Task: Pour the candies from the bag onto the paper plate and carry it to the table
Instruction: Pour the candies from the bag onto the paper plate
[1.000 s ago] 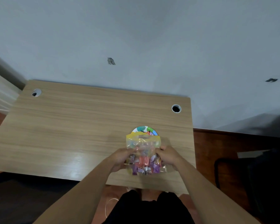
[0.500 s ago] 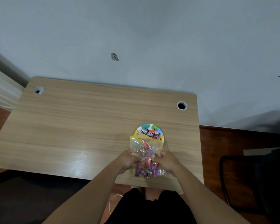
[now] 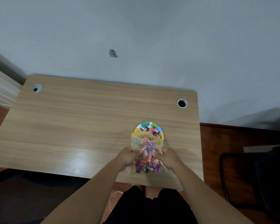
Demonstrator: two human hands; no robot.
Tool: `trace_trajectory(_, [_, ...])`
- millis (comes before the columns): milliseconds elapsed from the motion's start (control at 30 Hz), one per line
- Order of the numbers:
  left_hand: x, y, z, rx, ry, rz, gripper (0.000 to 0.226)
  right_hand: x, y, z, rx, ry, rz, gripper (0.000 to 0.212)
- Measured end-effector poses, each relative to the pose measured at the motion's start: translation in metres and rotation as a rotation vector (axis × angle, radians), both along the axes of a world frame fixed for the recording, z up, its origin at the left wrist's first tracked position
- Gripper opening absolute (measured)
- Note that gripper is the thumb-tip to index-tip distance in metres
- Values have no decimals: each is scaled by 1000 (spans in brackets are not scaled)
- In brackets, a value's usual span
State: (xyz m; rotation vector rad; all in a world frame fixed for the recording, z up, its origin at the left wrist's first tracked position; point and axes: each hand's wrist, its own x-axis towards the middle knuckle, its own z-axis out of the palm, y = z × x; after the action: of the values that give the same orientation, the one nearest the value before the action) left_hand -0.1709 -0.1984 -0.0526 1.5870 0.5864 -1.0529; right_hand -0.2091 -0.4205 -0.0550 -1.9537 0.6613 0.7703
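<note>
Pour under way: our left hand and right hand, fingers closed, pinch the bag; its yellow mouth lies beyond them over the paper plate, some candies landed; most remain bagged, carrying undone

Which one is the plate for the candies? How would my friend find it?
Look at the light wooden desk by the grey wall, toward its right side. Just past the clear yellow-topped candy bag sits a small round paper plate. Only it has a bright multicoloured rim and wrapped candies on it.
</note>
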Motion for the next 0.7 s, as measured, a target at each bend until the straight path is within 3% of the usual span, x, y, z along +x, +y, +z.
trace_trajectory(67, [-1,-1,2,-18,14,-3,41,-1,-2,-5,19,1,-4,27])
trace_trajectory(133, [-1,-1,-1,-30,32,-19,39,-1,-1,-2,19,28,-2,35])
trace_trajectory(533, [-8,-7,3,-5,-22,-12,41,-5,1,9,82,46,-29,33])
trace_trajectory(633, [-8,-4,4,-23,-16,29,39,-5,-1,17,90,35,-38,22])
trace_trajectory(700, [-8,-2,5,-34,-19,56,34,-6,-3,21,80,29,-40,32])
